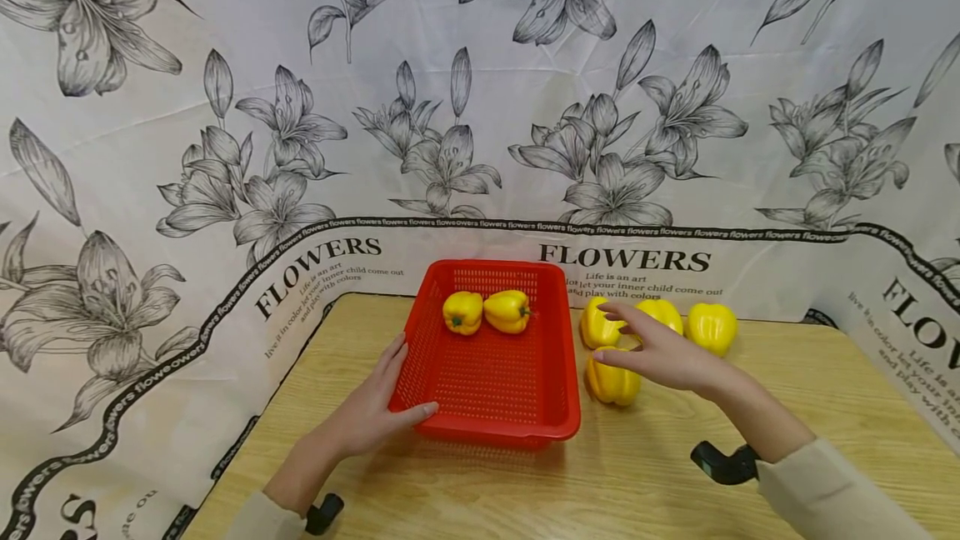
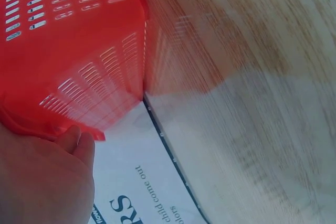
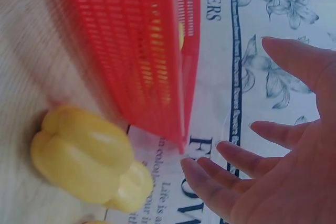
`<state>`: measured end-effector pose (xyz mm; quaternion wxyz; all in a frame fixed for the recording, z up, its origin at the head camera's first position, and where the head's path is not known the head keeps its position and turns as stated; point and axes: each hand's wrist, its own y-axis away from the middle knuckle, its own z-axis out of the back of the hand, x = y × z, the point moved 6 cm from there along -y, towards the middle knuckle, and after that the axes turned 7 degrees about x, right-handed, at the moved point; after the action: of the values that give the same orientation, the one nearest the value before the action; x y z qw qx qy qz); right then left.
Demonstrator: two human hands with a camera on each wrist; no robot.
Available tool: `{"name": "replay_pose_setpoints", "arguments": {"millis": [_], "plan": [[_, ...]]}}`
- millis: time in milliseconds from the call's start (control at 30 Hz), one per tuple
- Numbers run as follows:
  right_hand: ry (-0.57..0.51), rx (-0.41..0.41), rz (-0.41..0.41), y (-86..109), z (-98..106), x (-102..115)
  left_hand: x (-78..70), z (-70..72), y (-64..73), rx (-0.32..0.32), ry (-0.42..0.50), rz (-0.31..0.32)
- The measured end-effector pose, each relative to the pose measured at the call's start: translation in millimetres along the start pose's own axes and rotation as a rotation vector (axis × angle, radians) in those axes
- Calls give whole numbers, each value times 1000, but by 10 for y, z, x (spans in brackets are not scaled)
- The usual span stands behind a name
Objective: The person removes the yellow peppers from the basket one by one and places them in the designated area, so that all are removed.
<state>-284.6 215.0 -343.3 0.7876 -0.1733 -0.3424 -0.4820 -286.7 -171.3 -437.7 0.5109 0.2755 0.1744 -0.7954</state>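
A red plastic basket [image 1: 487,386] with slotted walls stands on the table, two yellow bell peppers [image 1: 507,312] lying at its far end. My left hand [image 1: 367,417] holds the basket's left rim near the front corner, thumb over the edge; in the left wrist view its fingers bend at the rim. To the right of the basket, my right hand [image 1: 663,354] hovers with spread fingers above a yellow bell pepper [image 1: 617,386], holding nothing. That pepper's top is partly hidden by the hand in the head view. The right wrist view shows fingers and thumb apart from the peppers.
Behind the right hand sit more yellow bell peppers, one against the basket's side [image 1: 597,325], another partly covered by the hand [image 1: 663,313], and one farther right [image 1: 712,328]. A white flower-printed cloth [image 1: 465,165] hangs behind the wooden table [image 1: 637,482].
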Motion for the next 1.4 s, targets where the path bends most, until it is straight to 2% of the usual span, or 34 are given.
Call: {"name": "replay_pose_setpoints", "arguments": {"millis": [233,500,800,1067,1400], "plan": [[51,-24,84,-186,-42,274,0,7,7,3,-5,7],[83,-1,121,-441,-128,519,20,-9,-10,-11,-11,-6],[122,13,125,-837,-209,604,26,-5,-16,-26,-16,-19],[77,50,56,-1193,-284,573,23,-1,-10,-16,-16,-16],[-52,92,-134,-1592,-453,282,18,-2,-9,1,-5,-12]]}}
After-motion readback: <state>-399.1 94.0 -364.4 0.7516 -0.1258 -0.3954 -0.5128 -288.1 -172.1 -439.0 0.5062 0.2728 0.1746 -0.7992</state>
